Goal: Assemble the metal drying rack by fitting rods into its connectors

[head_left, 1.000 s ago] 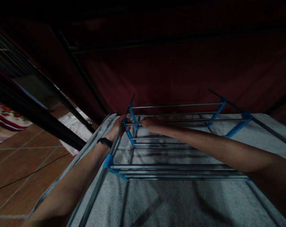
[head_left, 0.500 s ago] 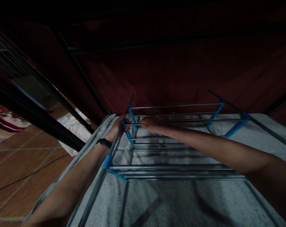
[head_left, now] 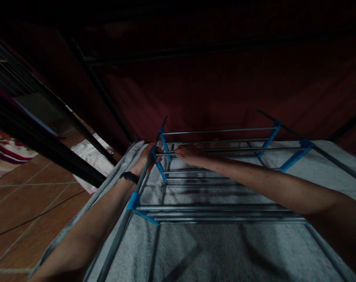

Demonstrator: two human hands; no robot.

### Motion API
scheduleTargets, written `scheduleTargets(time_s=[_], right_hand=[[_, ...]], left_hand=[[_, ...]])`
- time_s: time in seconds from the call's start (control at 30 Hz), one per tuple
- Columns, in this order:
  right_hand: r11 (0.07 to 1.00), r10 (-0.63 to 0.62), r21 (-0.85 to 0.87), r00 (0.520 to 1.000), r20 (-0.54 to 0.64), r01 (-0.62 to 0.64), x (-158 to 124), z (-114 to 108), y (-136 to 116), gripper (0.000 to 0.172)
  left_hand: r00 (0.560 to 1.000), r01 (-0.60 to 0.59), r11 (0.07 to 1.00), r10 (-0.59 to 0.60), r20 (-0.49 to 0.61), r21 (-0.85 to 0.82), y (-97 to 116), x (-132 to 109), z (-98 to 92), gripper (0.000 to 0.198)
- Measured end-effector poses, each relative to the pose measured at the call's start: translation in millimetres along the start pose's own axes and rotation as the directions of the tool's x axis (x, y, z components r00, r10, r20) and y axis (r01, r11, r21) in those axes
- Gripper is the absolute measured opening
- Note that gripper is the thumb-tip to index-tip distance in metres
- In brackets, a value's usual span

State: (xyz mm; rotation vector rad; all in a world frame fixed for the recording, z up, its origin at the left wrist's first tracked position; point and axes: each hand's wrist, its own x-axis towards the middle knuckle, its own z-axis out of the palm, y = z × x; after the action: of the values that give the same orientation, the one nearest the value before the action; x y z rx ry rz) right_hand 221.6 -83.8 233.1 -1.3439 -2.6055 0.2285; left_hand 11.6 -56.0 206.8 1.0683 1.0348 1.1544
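A rack of grey metal tubes (head_left: 213, 207) with blue plastic brackets (head_left: 133, 200) lies on a grey blanket (head_left: 195, 250). My left hand (head_left: 147, 158), with a black band on its wrist, is closed around the rack's left side at a blue bracket (head_left: 160, 169). From the right, my right arm reaches across the rack. My right hand (head_left: 188, 154) has its fingers curled on a thin crossbar (head_left: 166, 154), a short way right of that bracket. Part of the left hand is hidden behind the upright tube.
Dark red cloth (head_left: 213, 94) hangs behind the rack, with dark metal bars (head_left: 104, 94) in front of it. On the left are a tiled floor (head_left: 33, 203), a striped cloth (head_left: 92, 158) and a flowered blanket (head_left: 7, 152).
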Motion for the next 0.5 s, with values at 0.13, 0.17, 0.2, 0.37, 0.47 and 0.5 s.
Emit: scheduleTargets(time_s=[0.13, 0.17, 0.2, 0.37, 0.47, 0.5], right_hand=[[1.0, 0.008, 0.007, 1.0, 0.0, -0.008, -0.6, 0.4, 0.1, 0.028], [1.0, 0.008, 0.01, 1.0, -0.002, -0.008, -0.5, 0.7, 0.2, 0.028], [1.0, 0.008, 0.012, 1.0, -0.005, -0.008, -0.4, 1.1, 0.4, 0.028], [1.0, -0.008, 0.0, 1.0, -0.014, 0.008, 0.2, 3.6, 2.7, 0.028], [0.999, -0.028, -0.027, 0.999, -0.018, 0.027, 1.1, 5.6, 4.1, 0.029], [0.999, -0.03, -0.03, 0.999, -0.018, 0.03, 1.6, 6.4, 4.3, 0.029]], left_hand=[[0.999, -0.003, 1.0, 0.003, 0.033, -0.011, -1.6, 1.2, -1.3, 0.019], [1.0, -0.004, 1.0, 0.004, 0.027, -0.007, -1.5, 1.5, -1.1, 0.02], [1.0, -0.002, 1.0, 0.002, 0.014, -0.005, -1.2, 1.7, -0.8, 0.02], [0.999, 0.024, 0.999, -0.025, -0.042, -0.021, -0.2, 3.0, 0.6, 0.019], [1.0, 0.012, 1.0, -0.013, -0.026, -0.012, -1.0, 3.1, 0.1, 0.022], [1.0, 0.008, 1.0, -0.008, -0.021, -0.009, -1.3, 3.0, -0.2, 0.023]])
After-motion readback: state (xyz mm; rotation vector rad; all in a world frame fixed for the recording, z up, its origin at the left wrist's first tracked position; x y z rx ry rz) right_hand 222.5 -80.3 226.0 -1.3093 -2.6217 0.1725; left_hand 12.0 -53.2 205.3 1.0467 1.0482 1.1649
